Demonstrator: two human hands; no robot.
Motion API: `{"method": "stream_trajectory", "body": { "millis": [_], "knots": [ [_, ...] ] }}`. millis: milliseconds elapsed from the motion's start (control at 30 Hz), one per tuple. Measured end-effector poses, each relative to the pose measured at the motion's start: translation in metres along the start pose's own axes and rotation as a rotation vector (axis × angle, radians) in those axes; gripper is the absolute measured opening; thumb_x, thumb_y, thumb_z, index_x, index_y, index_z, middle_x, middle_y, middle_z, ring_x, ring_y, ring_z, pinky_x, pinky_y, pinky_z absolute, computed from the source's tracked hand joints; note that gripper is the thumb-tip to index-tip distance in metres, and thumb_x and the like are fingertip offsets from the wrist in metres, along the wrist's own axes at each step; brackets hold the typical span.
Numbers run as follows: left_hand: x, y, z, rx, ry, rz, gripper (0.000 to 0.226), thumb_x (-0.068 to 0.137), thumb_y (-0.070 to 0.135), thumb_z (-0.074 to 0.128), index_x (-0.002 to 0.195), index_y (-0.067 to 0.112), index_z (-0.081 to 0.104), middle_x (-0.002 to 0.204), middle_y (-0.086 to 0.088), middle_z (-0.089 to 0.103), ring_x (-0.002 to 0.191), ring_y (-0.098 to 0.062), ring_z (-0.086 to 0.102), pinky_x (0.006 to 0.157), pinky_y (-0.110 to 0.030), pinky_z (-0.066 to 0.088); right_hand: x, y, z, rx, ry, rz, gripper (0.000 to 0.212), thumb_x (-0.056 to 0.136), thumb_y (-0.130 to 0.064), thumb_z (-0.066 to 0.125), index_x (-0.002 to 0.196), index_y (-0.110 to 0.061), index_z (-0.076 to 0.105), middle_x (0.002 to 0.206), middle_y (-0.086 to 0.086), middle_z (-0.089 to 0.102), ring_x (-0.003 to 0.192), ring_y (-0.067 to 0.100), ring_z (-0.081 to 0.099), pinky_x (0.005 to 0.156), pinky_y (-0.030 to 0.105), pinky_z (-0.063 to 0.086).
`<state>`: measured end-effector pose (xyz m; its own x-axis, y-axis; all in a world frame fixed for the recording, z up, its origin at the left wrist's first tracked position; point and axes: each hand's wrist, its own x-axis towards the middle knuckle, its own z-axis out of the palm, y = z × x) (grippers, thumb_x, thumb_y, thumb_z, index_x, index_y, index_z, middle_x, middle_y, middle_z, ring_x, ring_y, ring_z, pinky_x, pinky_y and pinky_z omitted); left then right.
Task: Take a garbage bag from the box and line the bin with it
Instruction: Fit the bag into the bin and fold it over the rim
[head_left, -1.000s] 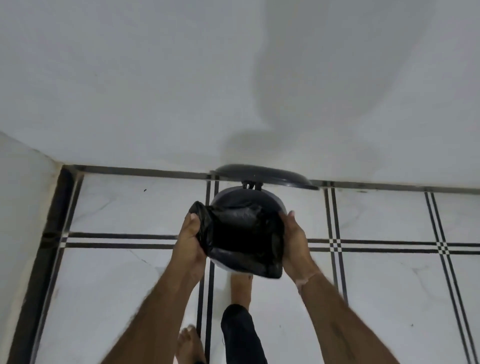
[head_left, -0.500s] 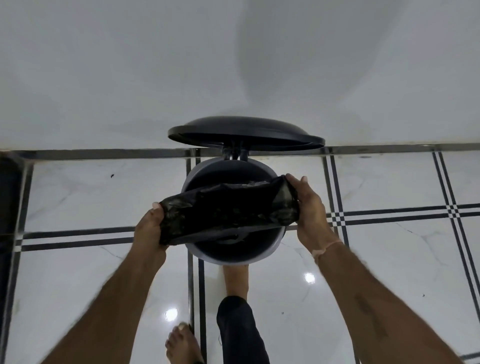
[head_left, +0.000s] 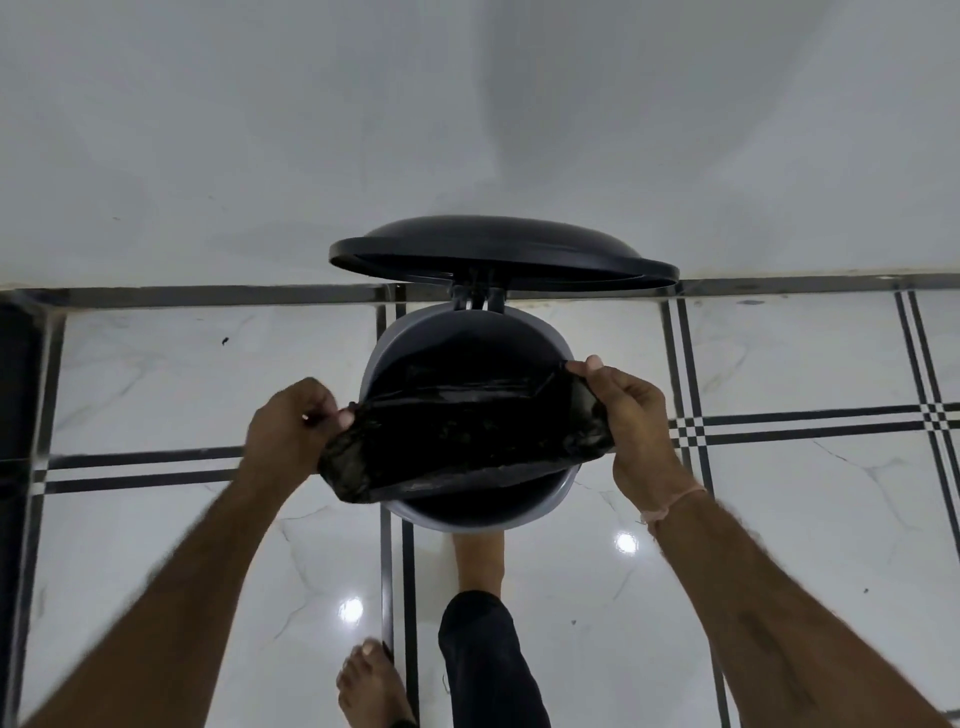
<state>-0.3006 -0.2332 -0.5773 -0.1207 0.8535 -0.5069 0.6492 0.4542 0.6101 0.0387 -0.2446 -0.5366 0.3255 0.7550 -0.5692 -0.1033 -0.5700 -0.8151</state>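
Observation:
A round grey pedal bin (head_left: 558, 493) stands on the floor against the wall, its black lid (head_left: 498, 252) raised at the back. A black garbage bag (head_left: 467, 436) is stretched across the bin's mouth, its opening spread wide. My left hand (head_left: 291, 423) pinches the bag's left edge just outside the bin's rim. My right hand (head_left: 631, 415) grips the right edge at the rim's right side. The bag's lower part hangs inside the bin. The box is out of view.
My right foot (head_left: 478, 564) is at the bin's front base, my left foot (head_left: 371, 686) stands nearer on the white tiled floor (head_left: 156, 374) with black stripe lines. A white wall (head_left: 467, 130) rises right behind the bin; a dark edge (head_left: 15, 389) runs at far left.
The lid has swung up and the bin mouth is exposed. Both hands have pulled apart, spreading the bag's opening wider over the bin.

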Motion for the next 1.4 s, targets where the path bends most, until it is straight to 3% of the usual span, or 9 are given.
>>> {"method": "stream_trajectory", "body": {
  "millis": [133, 233, 333, 400, 500, 700, 1000, 1133, 1400],
  "knots": [
    [-0.013, 0.015, 0.002, 0.065, 0.324, 0.342, 0.018, 0.098, 0.018, 0.065, 0.114, 0.012, 0.063, 0.111, -0.007, 0.065, 0.098, -0.026, 0.060, 0.085, -0.036, 0.045, 0.003, -0.002, 0.004, 0.064, -0.160, 0.013, 0.036, 0.102, -0.026, 0.062, 0.117, 0.005, 0.073, 0.114, 0.019, 0.078, 0.111, 0.033, 0.074, 0.093, 0.035, 0.061],
    [-0.002, 0.074, 0.019, -0.066, 0.070, 0.443, 0.025, 0.105, 0.030, 0.053, 0.122, 0.016, 0.066, 0.118, -0.001, 0.071, 0.105, -0.019, 0.066, 0.093, -0.035, 0.052, 0.004, -0.007, 0.011, 0.064, -0.290, 0.016, 0.038, 0.104, -0.021, 0.057, 0.121, 0.011, 0.069, 0.116, 0.024, 0.075, 0.109, 0.032, 0.074, 0.091, 0.034, 0.061],
    [0.014, 0.099, 0.040, 0.172, -0.296, 0.344, 0.031, 0.105, 0.042, 0.049, 0.125, 0.025, 0.065, 0.118, 0.001, 0.072, 0.109, -0.019, 0.066, 0.098, -0.036, 0.051, 0.006, -0.011, 0.012, 0.067, -0.306, 0.013, 0.038, 0.104, -0.020, 0.056, 0.122, 0.011, 0.068, 0.116, 0.024, 0.075, 0.103, 0.029, 0.076, 0.085, 0.032, 0.062],
    [0.017, 0.096, 0.046, 0.286, -0.395, 0.304, 0.023, 0.102, 0.047, 0.053, 0.098, 0.029, 0.067, 0.097, 0.003, 0.072, 0.095, -0.019, 0.068, 0.091, -0.037, 0.054, 0.008, -0.014, 0.008, 0.064, -0.280, 0.002, 0.037, 0.103, -0.021, 0.058, 0.121, 0.010, 0.069, 0.112, 0.021, 0.077, 0.100, 0.026, 0.076, 0.081, 0.030, 0.061],
    [0.018, 0.085, 0.038, 0.137, -0.318, 0.259, 0.029, 0.101, 0.039, 0.060, 0.074, 0.027, 0.060, 0.076, 0.007, 0.065, 0.080, -0.016, 0.066, 0.074, -0.030, 0.046, 0.016, -0.016, 0.000, 0.023, -0.226, -0.022, 0.028, 0.101, -0.019, 0.061, 0.115, 0.001, 0.074, 0.101, 0.010, 0.081, 0.093, 0.019, 0.077, 0.075, 0.026, 0.061],
    [0.014, 0.081, 0.026, -0.623, -0.166, 0.015, 0.031, 0.098, 0.032, 0.069, 0.094, 0.001, 0.075, 0.086, -0.009, 0.078, 0.078, -0.019, 0.072, 0.080, -0.034, 0.058, 0.031, -0.011, 0.007, -0.077, -0.189, -0.097, 0.025, 0.100, -0.012, 0.066, 0.121, -0.001, 0.074, 0.114, 0.021, 0.077, 0.112, 0.037, 0.072, 0.103, 0.043, 0.057],
    [0.065, 0.075, 0.036, -0.447, 0.242, -0.001, 0.037, 0.081, 0.052, 0.079, 0.070, 0.017, 0.073, 0.064, 0.004, 0.070, 0.061, -0.011, 0.061, 0.069, -0.032, 0.053, 0.073, -0.006, 0.035, -0.270, -0.134, -0.220, 0.025, 0.101, -0.004, 0.062, 0.123, -0.006, 0.074, 0.113, 0.000, 0.075, 0.098, 0.006, 0.073, 0.096, 0.022, 0.056],
    [0.096, 0.067, 0.040, -0.581, 0.088, -0.092, 0.031, 0.074, 0.045, 0.087, 0.068, 0.017, 0.075, 0.075, -0.011, 0.074, 0.069, -0.021, 0.065, 0.079, -0.048, 0.062, 0.095, 0.002, 0.036, -0.202, -0.108, -0.175, 0.025, 0.102, -0.001, 0.059, 0.123, -0.001, 0.073, 0.103, 0.010, 0.075, 0.088, 0.011, 0.070, 0.091, 0.025, 0.057],
    [0.117, 0.061, 0.038, -0.725, -0.163, -0.446, 0.041, 0.076, 0.044, 0.087, 0.098, 0.012, 0.075, 0.092, -0.009, 0.075, 0.072, -0.021, 0.071, 0.067, -0.029, 0.059, 0.115, 0.007, 0.000, -0.107, -0.306, 0.184, 0.037, 0.102, -0.025, 0.061, 0.119, 0.008, 0.066, 0.110, 0.024, 0.067, 0.100, 0.035, 0.065, 0.096, 0.046, 0.055]
  ]
}}
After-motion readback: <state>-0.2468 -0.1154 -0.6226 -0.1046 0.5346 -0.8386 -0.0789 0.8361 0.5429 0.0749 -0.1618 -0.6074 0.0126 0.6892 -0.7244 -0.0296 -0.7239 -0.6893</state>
